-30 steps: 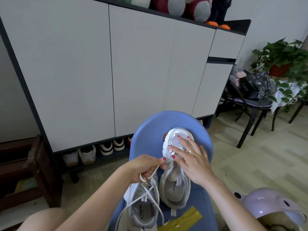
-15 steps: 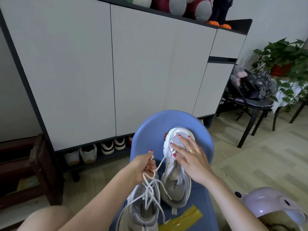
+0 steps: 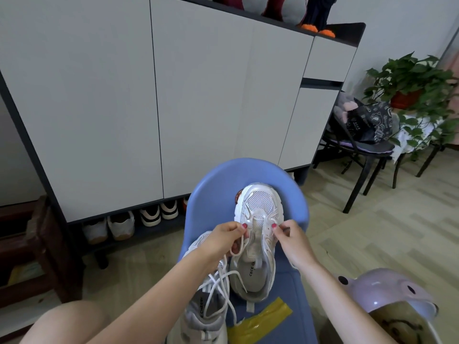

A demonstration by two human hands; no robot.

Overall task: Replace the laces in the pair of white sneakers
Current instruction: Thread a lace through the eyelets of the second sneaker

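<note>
Two white sneakers lie on a blue chair (image 3: pixel 218 184). The right sneaker (image 3: pixel 258 244) points away from me and has no lace through its eyelets. The left sneaker (image 3: pixel 206 314) lies nearer me, with a loose white lace (image 3: pixel 218 284) trailing over it. My left hand (image 3: pixel 223 242) pinches the lace at the right sneaker's left eyelet row. My right hand (image 3: pixel 290 238) pinches the sneaker's right eyelet edge; whether it also holds a lace end I cannot tell.
A yellow strip (image 3: pixel 258 321) lies on the chair seat near me. A lilac helmet (image 3: pixel 395 301) sits at bottom right. A white shoe cabinet (image 3: pixel 149 108) stands behind, shoes under it. A black chair (image 3: pixel 362 155) and a plant (image 3: pixel 412 78) stand at right.
My left hand has carried the lace up and right to the right sneaker's throat. My right hand has slid back from the toe and now pinches the sneaker's right eyelet edge.
</note>
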